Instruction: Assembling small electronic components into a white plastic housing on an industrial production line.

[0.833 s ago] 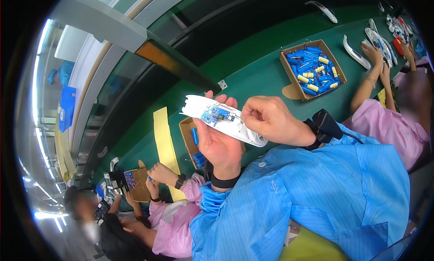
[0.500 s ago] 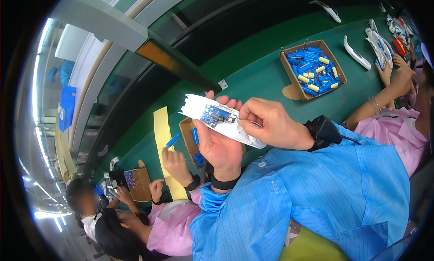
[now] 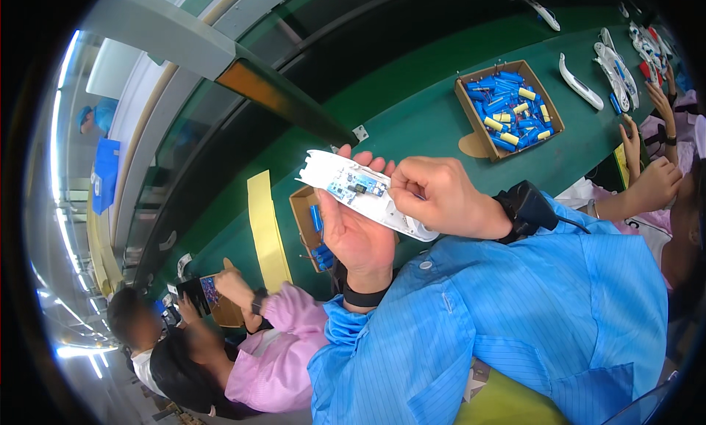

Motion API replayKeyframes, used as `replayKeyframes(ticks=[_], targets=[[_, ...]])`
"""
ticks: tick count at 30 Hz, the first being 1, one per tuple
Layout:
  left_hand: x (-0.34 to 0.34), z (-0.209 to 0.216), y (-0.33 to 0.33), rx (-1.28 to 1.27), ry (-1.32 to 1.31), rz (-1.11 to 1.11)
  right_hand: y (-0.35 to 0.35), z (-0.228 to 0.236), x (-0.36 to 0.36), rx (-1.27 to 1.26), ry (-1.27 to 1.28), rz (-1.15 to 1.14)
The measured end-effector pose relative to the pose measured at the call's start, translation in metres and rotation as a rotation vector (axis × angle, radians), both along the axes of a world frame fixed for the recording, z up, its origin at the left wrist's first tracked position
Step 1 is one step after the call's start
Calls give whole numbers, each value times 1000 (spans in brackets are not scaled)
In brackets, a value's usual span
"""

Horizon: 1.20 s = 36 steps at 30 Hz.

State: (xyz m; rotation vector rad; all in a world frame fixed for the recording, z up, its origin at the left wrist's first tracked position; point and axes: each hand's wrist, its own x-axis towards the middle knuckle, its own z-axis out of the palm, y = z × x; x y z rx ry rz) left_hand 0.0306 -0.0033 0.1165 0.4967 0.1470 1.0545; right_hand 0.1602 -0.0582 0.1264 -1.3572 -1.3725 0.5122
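Observation:
My left hand point(image 3: 360, 237) lies palm up under a long white plastic shell point(image 3: 322, 166), the fingers curled over its far edge and the thumb along its near side. Inside the shell sits a blue circuit board point(image 3: 355, 187) with small dark and pale parts. My right hand point(image 3: 450, 197) is closed in a pinch just over the board's right end. Whatever is between its fingertips is too small or hidden to name. The shell's right end shows beneath this hand.
Beyond my right hand stands a cardboard box point(image 3: 476, 125) of blue cylinders, some with yellow wraps. White shells point(image 3: 579, 86) lie at the far right, near co-workers' hands. To the left are a yellow strip point(image 3: 265, 230), another cardboard box point(image 3: 298, 204) and a pink-sleeved co-worker point(image 3: 290, 318).
The shell has shifted slightly right in my left hand; my right hand remains pinched over it. The left co-worker's hand has moved left, without the blue cylinder. Hands at the right have moved too.

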Motion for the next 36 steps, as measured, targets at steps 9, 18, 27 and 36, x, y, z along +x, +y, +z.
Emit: replayKeyframes(ticks=[9,18,27,36], targets=[[2,3,-1,18,5,3,-1,3,0,-135,278,44],[2,1,-1,18,37,21,-1,3,-1,-132,221,28],[3,0,-2,14,35,19,-2,3,-2,-116,212,34],[-4,-4,0,-212,-60,-124,-2,3,-5,-76,116,-29]])
